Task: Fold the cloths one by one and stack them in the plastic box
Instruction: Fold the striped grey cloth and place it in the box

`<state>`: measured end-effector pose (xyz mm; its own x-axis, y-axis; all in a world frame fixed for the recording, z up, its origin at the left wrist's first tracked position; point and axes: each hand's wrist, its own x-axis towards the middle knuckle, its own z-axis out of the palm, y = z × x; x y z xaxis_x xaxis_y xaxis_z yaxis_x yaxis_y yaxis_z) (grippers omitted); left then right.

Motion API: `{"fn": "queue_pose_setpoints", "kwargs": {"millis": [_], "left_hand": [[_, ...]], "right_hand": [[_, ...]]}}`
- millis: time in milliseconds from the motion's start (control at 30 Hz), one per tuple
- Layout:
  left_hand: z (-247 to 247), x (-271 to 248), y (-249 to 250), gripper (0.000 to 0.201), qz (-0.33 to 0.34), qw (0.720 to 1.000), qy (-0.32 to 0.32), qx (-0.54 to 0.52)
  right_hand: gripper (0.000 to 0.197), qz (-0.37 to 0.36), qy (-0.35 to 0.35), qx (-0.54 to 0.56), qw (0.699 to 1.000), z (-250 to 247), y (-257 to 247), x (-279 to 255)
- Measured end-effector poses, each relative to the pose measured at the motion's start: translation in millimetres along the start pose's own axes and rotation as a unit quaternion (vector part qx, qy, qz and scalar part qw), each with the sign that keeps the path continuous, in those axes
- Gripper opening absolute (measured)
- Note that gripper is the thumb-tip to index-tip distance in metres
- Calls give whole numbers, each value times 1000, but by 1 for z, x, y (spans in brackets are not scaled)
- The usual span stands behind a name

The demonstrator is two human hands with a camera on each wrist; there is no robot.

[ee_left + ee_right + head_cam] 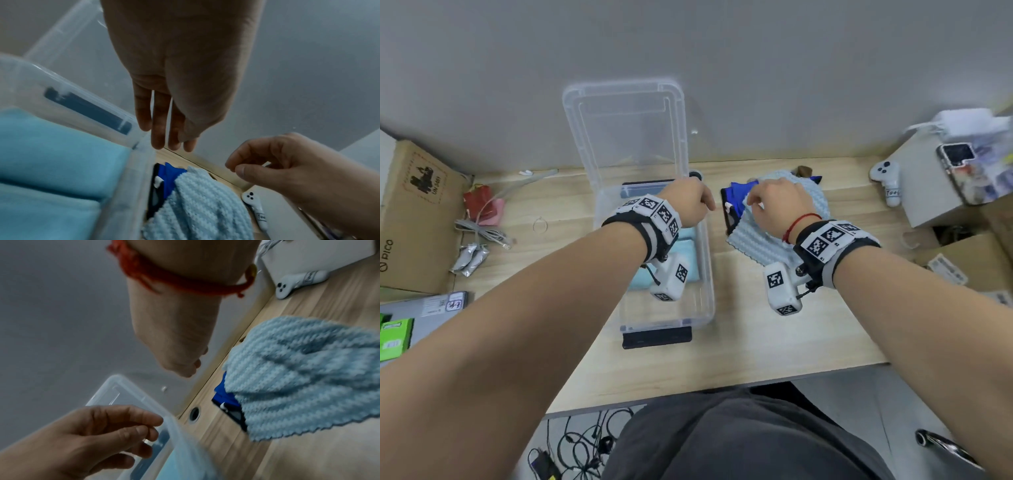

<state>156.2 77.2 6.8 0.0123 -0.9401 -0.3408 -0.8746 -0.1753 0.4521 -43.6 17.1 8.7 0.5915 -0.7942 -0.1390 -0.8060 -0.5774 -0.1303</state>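
Left hand (690,202) hovers over the far right rim of the plastic box (707,274), fingers (158,129) hanging straight and relaxed, close together, holding nothing; fingertips sit just above the box corner, contact with it not clear. Right hand (779,205) is just beside the left, over the cloth pile, fingers loosely curled, thumb and index near each other but with a gap in the left wrist view; nothing pinched there. Whether it touches the cloth under it, cannot tell.

Light blue knit cloth (753,243) lies crumpled on the desk (756,342) under and toward the person from the right hand, to the right of the box, unfolded. A royal blue cloth (738,195) pokes out under its left edge, between the two hands, next to the box wall; a dark item with a white tag lies with it, too unclear to name.

Inside the box, under the left wrist: folded teal cloths (51,162), two layers showing, lying flat. Box lid (625,123) stands open beyond the left hand, leaning at the wall.

White controller (887,178) on the desk well right of the right hand. Red string bracelet (796,224) on the right wrist.
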Motion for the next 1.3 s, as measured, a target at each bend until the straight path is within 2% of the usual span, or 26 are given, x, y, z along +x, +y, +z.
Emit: {"fn": "queue_pose_setpoints", "kwargs": {"millis": [100, 267, 433, 500, 600, 700, 800, 867, 967, 1033, 1100, 1200, 1300], "left_hand": [[16, 18, 32, 30, 0, 1000, 0, -21], [50, 44, 75, 25, 3, 998, -15, -55], [93, 72, 103, 8, -19, 995, -36, -90], [109, 82, 110, 3, -36, 994, -37, -97], [131, 98, 118, 22, -62, 990, -45, -116], [146, 111, 127, 41, -92, 984, -52, -142], [151, 118, 134, 45, -128, 975, -47, -173], [154, 121, 135, 42, -143, 971, -42, -186], [154, 124, 139, 30, -149, 970, -25, -191], [150, 127, 142, 13, -147, 969, 10, -199], [141, 129, 148, 11, -145, 965, 53, -213], [119, 128, 164, 32, -166, 938, 71, -297], [102, 127, 175, 53, -216, 888, 26, -404]], "right_hand": [[27, 64, 7, 35, 997, 7, 45, -10], [29, 136, -25, 77, 987, 29, 111, -29], [31, 154, -53, 113, 980, 63, 162, -44], [39, 159, -61, 122, 978, 73, 178, -46], [61, 180, -89, 166, 965, 85, 197, -45], [72, 195, -141, 202, 949, 96, 210, -39], [56, 189, -179, 215, 941, 102, 214, -34], [35, 170, -176, 216, 945, 103, 214, -32], [25, 155, -143, 265, 941, 98, 211, -30], [21, 154, -120, 340, 920, 92, 210, -29], [26, 144, -88, 420, 892, 81, 208, -26], [32, 121, -53, 490, 862, 56, 201, -20], [35, 82, -64, 529, 842, 32, 188, -10]]}}
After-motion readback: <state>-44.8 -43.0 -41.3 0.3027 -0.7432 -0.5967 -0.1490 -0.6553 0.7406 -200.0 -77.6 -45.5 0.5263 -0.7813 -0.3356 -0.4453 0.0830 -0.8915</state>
